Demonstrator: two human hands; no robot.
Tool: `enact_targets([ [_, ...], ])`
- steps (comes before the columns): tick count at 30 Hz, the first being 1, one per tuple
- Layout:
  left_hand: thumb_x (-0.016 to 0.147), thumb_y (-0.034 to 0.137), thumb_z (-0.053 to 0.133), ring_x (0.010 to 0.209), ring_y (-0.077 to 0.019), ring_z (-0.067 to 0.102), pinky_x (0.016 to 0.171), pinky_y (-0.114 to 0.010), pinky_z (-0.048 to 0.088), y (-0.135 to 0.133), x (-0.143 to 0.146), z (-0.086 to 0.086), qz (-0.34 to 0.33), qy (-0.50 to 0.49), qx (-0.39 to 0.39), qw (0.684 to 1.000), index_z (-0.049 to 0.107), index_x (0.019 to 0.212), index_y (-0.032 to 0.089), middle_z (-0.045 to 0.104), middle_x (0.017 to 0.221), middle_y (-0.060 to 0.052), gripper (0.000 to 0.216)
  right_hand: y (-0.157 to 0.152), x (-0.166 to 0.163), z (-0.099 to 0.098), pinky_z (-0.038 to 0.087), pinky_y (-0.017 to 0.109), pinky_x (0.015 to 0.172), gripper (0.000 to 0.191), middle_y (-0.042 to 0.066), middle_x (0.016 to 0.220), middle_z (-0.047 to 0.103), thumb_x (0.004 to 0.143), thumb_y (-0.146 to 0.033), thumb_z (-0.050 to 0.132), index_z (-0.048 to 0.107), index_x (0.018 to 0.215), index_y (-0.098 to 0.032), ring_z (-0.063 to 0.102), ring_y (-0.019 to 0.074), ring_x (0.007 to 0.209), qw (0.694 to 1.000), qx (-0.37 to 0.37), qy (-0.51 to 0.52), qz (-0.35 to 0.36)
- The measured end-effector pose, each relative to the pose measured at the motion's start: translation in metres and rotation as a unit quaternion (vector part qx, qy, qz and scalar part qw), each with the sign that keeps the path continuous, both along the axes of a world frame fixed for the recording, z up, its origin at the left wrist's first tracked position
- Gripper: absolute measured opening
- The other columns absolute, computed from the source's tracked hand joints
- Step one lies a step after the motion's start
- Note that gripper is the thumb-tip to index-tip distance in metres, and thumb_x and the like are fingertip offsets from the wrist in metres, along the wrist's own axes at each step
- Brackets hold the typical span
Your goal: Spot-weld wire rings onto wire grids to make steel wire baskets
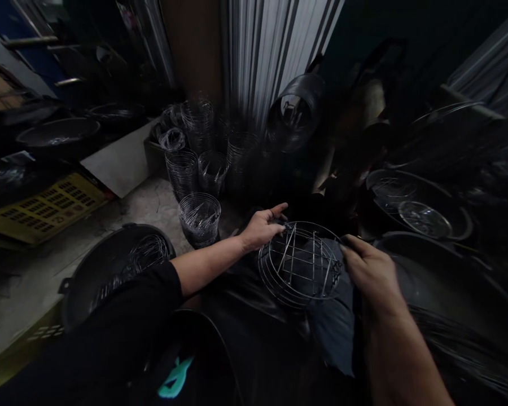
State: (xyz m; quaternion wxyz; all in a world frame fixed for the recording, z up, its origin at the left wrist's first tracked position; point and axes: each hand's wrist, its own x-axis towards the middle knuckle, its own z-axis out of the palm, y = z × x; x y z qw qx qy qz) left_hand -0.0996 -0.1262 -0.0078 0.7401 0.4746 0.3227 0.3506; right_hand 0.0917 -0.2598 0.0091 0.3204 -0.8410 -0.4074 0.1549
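Note:
A round wire basket [302, 262], made of thin rings with a grid of crossing wires, is held between my hands over my lap. My left hand [265, 226] pinches its far left rim between thumb and fingers, with the index finger stretched forward. On the right side, my right hand [370, 265] is closed at the rim; its fingertips are partly hidden in the dark. Beneath the basket a dark grey cloth [332, 332] hangs over my leg.
Several stacks of wire baskets [198, 217] stand ahead on the floor. A black basin [114, 265] with wire pieces sits at left, near a yellow crate [46, 208]. More dark basins [432, 270] are at right. A dark metal cylinder [296, 110] lies in front of corrugated sheeting [275, 51].

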Motion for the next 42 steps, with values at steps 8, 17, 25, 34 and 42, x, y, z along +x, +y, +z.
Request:
enact_targets([
  [8,0.061,-0.006,0.057,0.069,-0.0058,0.058,0.067,-0.019,0.044,0.007,0.007,-0.023,-0.043,0.077,0.028,0.996,0.053,0.131,0.013,0.068,0.083,0.000,0.073,0.029,0.026,-0.014,0.048,0.038,0.088,0.037,0.007,0.109,0.071,0.077,-0.038,0.054,0.074,0.106,-0.025,0.064,0.0280,0.103,0.987,-0.112,-0.103,0.059],
  [17,0.060,-0.007,0.060,0.067,-0.0066,0.060,0.066,-0.020,0.046,-0.002,-0.003,-0.019,-0.005,0.018,-0.033,0.999,0.066,0.113,0.014,0.069,0.078,0.001,0.057,0.002,0.020,-0.038,0.045,0.040,0.095,0.053,0.011,0.114,0.068,0.075,-0.051,0.055,0.069,0.114,-0.018,0.060,0.0293,0.110,0.994,-0.058,-0.053,0.074],
  [25,0.061,-0.007,0.060,0.063,-0.0068,0.061,0.062,-0.020,0.048,-0.006,-0.004,-0.015,0.004,0.009,-0.075,0.997,0.064,0.114,0.012,0.070,0.081,-0.001,0.056,-0.013,0.010,-0.044,0.046,0.042,0.093,0.060,0.012,0.111,0.068,0.069,-0.057,0.060,0.069,0.112,-0.016,0.062,0.0299,0.104,0.999,0.050,0.006,-0.004],
  [34,0.060,-0.008,0.059,0.058,-0.0069,0.061,0.059,-0.021,0.049,-0.007,-0.003,-0.015,0.013,-0.003,-0.100,0.995,0.064,0.113,0.011,0.070,0.079,-0.001,0.057,-0.014,0.009,-0.042,0.048,0.038,0.084,0.050,0.011,0.094,0.070,0.069,-0.054,0.058,0.075,0.097,-0.016,0.064,0.0274,0.093,0.995,0.080,0.047,-0.023],
  [42,0.058,-0.001,0.072,0.071,-0.0094,0.064,0.072,-0.025,0.052,0.003,-0.013,-0.043,-0.019,-0.010,-0.102,0.995,0.067,0.110,0.014,0.071,0.084,-0.003,0.054,-0.037,-0.020,-0.063,0.036,0.043,0.103,0.071,0.012,0.120,0.060,0.071,-0.068,0.053,0.064,0.123,-0.019,0.051,0.0318,0.118,0.995,0.062,0.048,-0.054],
])
